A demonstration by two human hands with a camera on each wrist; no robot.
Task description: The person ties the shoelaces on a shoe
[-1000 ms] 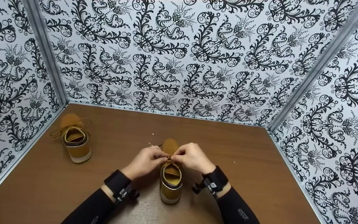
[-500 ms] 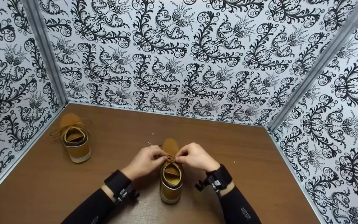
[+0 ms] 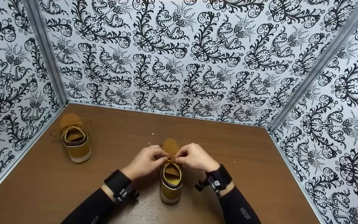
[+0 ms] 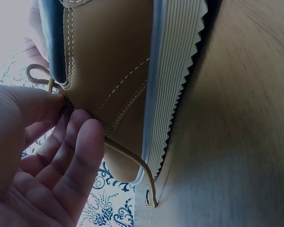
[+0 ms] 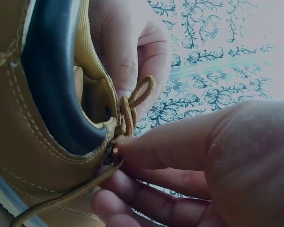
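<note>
A tan ankle shoe (image 3: 170,191) with a dark padded collar stands upright on the table, toe pointing away. My left hand (image 3: 144,160) pinches the brown shoelace at the shoe's left side, thumb against fingers. Opposite it, my right hand (image 3: 196,158) pinches the lace close to the right eyelets. Between the fingertips, the shoelace (image 5: 128,116) is crossed over the tongue, and a small loop sticks up. One lace end (image 4: 137,161) hangs from the left hand down past the sole; another trails below the right hand in the right wrist view.
A matching tan shoe (image 3: 79,152) stands at the far left, its laces loose. Patterned wall panels (image 3: 166,62) with metal edging enclose the wooden table (image 3: 228,189) at the back and sides. Tiny white specks lie on the tabletop.
My right hand has shifted slightly right, away from the left hand, so the lace between them now shows. The left hand and both shoes have stayed in place.
</note>
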